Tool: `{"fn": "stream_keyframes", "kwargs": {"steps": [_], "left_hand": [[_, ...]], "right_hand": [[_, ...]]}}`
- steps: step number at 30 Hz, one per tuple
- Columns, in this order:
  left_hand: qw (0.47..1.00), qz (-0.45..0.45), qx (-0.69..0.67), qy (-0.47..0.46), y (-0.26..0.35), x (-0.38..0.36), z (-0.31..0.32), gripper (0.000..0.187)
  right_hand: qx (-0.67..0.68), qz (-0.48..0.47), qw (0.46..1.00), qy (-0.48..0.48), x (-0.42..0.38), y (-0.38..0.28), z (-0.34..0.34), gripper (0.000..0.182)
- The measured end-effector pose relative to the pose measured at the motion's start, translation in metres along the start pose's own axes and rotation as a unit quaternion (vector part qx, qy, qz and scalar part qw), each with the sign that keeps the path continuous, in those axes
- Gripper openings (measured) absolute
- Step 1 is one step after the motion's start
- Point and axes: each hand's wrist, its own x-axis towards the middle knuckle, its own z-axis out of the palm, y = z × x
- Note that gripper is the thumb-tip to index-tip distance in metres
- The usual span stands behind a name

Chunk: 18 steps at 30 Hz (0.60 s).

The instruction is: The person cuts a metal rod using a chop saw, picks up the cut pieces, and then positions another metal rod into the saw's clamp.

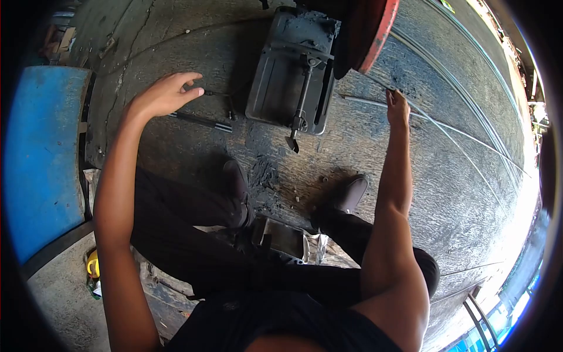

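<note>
My left hand [167, 94] hovers over the ground at the left, fingers loosely apart and nothing in them. Just below it lie several short cut metal rods [205, 122] with bright ends. On the right, the fingers of my right hand [398, 109] are closed around a thin metal rod [448, 136] that slants down to the right. Between the hands stands the dark metal base [281, 88] of what looks like a cut-off saw, with a screw clamp [305, 88] along it. A red-rimmed guard [380, 35] hangs over its upper right side.
Several long rods [463, 76] run along the ground at the right; another rod [469, 136] crosses near my right hand. My shoes [350, 192] rest on the dirty ground beside black grit [264, 176]. A blue panel [44, 152] stands at the left.
</note>
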Motion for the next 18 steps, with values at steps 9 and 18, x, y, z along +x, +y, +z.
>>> {"fn": "stream_keyframes", "kwargs": {"steps": [9, 18], "left_hand": [[1.000, -0.003, -0.001, 0.007, -0.005, 0.000, 0.003, 0.049], [1.000, 0.000, -0.012, 0.007, -0.008, 0.001, 0.004, 0.051]], "right_hand": [[-0.431, -0.247, 0.866, -0.061, -0.010, 0.020, 0.051, 0.028], [-0.365, -0.242, 0.892, -0.107, -0.012, 0.071, 0.091, 0.027]]}}
